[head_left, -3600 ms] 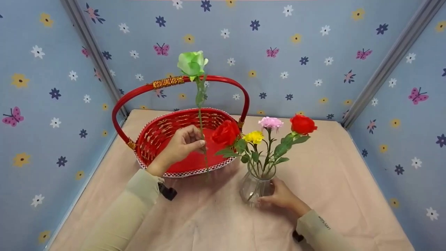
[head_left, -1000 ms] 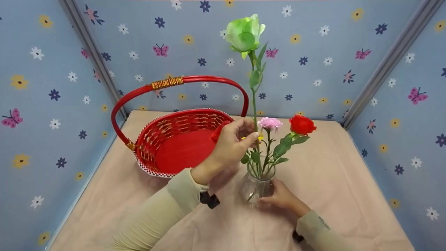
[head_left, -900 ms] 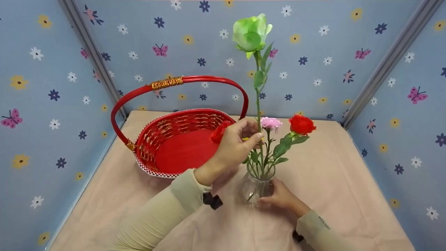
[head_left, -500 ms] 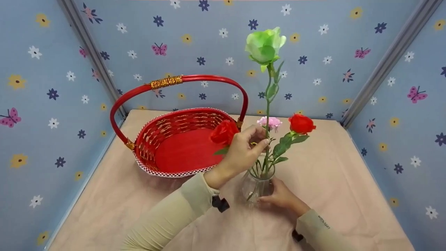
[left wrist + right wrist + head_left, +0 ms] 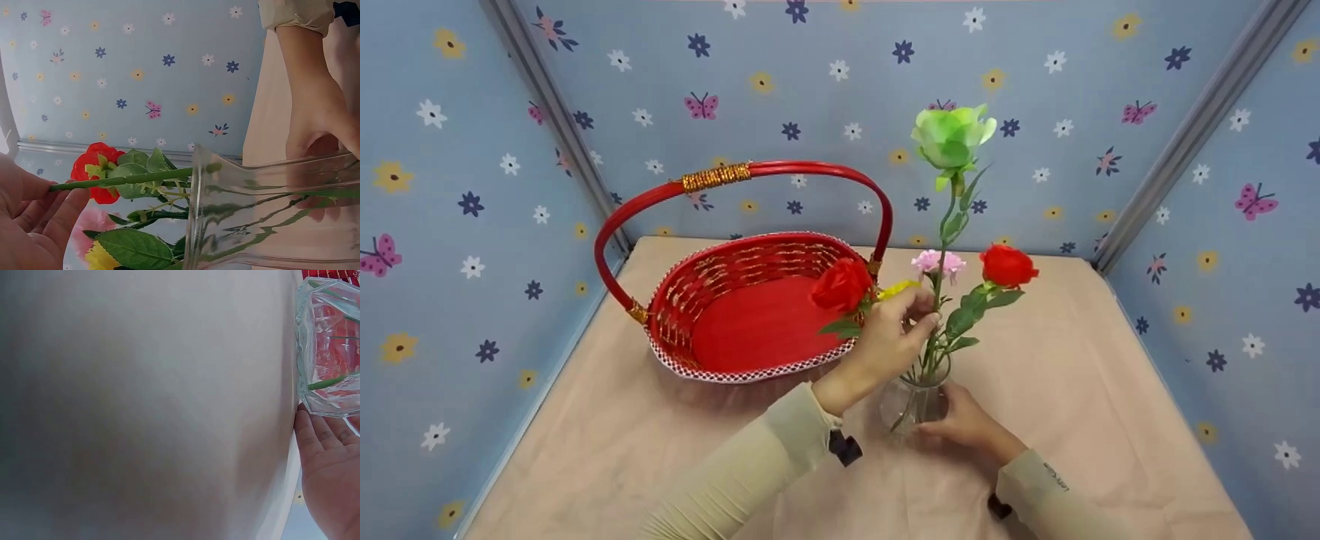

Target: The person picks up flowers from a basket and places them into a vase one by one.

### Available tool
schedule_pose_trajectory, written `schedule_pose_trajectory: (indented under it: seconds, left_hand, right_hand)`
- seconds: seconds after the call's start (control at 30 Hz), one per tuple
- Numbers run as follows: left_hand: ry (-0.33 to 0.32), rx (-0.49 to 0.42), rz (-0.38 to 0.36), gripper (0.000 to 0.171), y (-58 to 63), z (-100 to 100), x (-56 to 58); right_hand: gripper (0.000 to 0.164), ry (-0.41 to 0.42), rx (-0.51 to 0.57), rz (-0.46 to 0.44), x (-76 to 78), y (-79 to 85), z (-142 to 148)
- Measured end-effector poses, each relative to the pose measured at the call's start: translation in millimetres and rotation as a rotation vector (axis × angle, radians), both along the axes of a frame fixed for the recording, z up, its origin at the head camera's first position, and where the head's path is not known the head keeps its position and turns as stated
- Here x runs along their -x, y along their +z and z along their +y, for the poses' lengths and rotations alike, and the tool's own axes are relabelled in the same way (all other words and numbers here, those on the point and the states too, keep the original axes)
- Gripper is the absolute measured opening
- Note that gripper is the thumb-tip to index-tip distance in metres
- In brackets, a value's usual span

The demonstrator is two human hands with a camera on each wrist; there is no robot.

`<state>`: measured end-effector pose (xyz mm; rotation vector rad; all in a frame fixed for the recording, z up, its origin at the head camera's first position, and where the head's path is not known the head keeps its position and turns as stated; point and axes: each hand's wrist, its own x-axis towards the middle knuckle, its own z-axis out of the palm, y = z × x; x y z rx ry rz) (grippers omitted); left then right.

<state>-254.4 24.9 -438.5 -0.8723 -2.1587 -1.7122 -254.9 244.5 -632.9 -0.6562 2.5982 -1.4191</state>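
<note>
Between thumb and fingers, my left hand (image 5: 889,341) pinches the stem of a pale green artificial rose (image 5: 952,139), bloom up. In the left wrist view the cut end of that stem (image 5: 135,179) reaches just inside the mouth of a clear glass vase (image 5: 253,171). My right hand (image 5: 971,424) holds the vase low on its right side, fingers behind the glass. Standing in the vase are a red rose (image 5: 840,285) leaning left, another red rose (image 5: 1009,266) leaning right, a pink carnation (image 5: 939,262) and a yellow flower (image 5: 896,289), partly behind my left hand.
A red woven basket (image 5: 757,322) with a tall arched handle (image 5: 825,168) stands left of the vase, its rim close to the left-leaning rose. Pinkish cloth (image 5: 1080,375) covers the table. Flower-patterned panels (image 5: 840,97) enclose the back and sides.
My left hand has carried the green rose from over the basket rightward to above the vase, then lowered it, stem downward. The right hand has stayed on the vase.
</note>
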Motion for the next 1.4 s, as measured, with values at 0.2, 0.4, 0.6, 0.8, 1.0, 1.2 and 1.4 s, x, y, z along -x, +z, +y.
schedule_pose_trajectory:
  seconds: [0.2,0.4,0.6,0.8,1.0,1.2,1.4]
  left_hand:
    - [-0.005,0.029,-0.074,0.016,-15.4,-1,0.2]
    - [-0.021,0.014,-0.158,0.016,-26.0,1,-0.8]
    - [-0.007,0.022,-0.151,0.015,-30.7,4,-2.4]
    - [0.007,0.063,-0.121,0.014,-34.1,4,-3.8]
    - [0.010,0.103,-0.085,0.012,-38.3,4,-6.0]
    - [0.006,0.137,-0.057,0.012,-42.9,6,-8.4]
    - [0.015,0.152,-0.050,0.012,-45.0,5,-10.3]
  right_hand:
    - [0.094,0.008,0.008,0.019,-0.2,-0.5,1]
    - [0.101,0.008,0.002,0.000,0.3,-0.7,1]
    - [0.103,0.011,-0.026,-0.026,-0.9,-0.1,1]
    - [0.103,0.031,-0.015,-0.013,-0.9,-0.4,2]
    - [0.106,0.044,-0.019,0.034,-0.3,-1.9,3]
    - [0.111,0.046,-0.009,0.024,-0.5,-2.9,3]
    - [0.101,0.061,0.033,0.058,-0.4,-4.0,4]
